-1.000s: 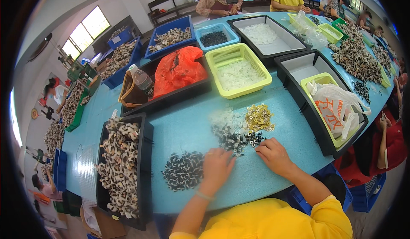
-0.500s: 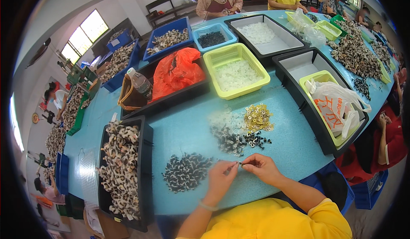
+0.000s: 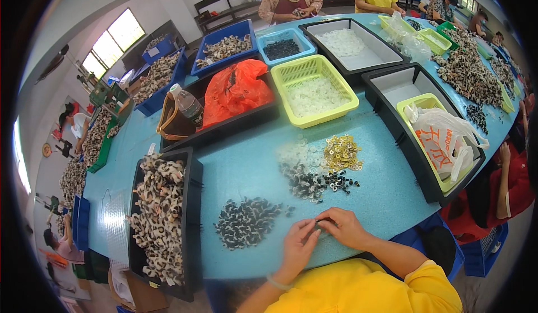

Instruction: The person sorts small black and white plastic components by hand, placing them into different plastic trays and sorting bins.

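Observation:
Near the table's front edge my left hand (image 3: 298,247) and my right hand (image 3: 344,227) meet, fingertips pinched together. Between them is a small dark part (image 3: 318,222), mostly hidden by the fingers, so its kind cannot be made out. Left of my hands lies a pile of small black-and-grey pieces (image 3: 246,223). Just beyond them sit loose heaps: yellow rings (image 3: 343,152), translucent white pieces (image 3: 296,152), grey-and-black pieces (image 3: 304,183) and small black parts with pale rings (image 3: 339,182).
A black tray (image 3: 193,223) of furry-looking brown-and-white pieces stands at left. Ahead are a tray with a red bag (image 3: 232,92), a yellow basket (image 3: 314,120) of translucent pieces, and at right a black tray (image 3: 412,156) with a white bag. Other people work around the table.
Both hands have drawn slightly nearer to me, and the left has turned, its fingers now overlapping more with the right's around the small dark part. The view has shifted slightly.

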The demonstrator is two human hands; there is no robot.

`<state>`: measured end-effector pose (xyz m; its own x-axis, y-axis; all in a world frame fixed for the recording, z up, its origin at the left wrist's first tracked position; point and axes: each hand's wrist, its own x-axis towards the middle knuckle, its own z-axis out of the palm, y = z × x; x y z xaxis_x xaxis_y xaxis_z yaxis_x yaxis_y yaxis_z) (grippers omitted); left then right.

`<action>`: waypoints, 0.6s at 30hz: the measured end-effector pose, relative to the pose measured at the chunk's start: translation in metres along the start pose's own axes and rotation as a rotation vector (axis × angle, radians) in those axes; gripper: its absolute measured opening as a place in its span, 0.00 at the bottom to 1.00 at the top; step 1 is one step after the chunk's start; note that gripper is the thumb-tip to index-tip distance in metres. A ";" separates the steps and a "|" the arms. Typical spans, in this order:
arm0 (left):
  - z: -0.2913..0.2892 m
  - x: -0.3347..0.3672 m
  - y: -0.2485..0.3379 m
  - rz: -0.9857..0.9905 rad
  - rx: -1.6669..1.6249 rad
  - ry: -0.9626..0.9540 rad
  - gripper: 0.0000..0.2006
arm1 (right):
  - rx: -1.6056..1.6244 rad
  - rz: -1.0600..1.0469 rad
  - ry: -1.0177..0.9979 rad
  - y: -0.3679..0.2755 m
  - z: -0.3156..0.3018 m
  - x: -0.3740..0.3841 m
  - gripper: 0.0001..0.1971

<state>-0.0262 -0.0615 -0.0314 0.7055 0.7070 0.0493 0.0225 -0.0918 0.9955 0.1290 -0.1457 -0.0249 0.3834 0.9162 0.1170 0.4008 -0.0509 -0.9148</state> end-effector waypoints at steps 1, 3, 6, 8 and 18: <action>-0.003 0.001 -0.001 0.000 -0.001 0.000 0.16 | -0.001 0.001 0.000 0.000 0.003 0.000 0.08; -0.013 0.007 -0.001 0.011 0.207 0.004 0.16 | -0.020 0.035 -0.022 0.002 0.012 0.002 0.07; -0.027 0.013 -0.004 -0.118 0.153 0.025 0.14 | 0.122 0.213 -0.072 -0.013 0.019 0.012 0.07; -0.035 0.020 -0.008 -0.086 0.112 0.010 0.13 | 0.152 0.285 -0.105 -0.014 0.017 0.013 0.08; -0.053 0.037 0.012 0.390 0.924 0.161 0.07 | -0.651 -0.265 0.194 0.013 -0.054 0.010 0.13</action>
<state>-0.0378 0.0005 -0.0130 0.6783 0.5919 0.4354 0.3983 -0.7941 0.4590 0.1827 -0.1588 -0.0144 0.3211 0.8465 0.4247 0.8914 -0.1186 -0.4375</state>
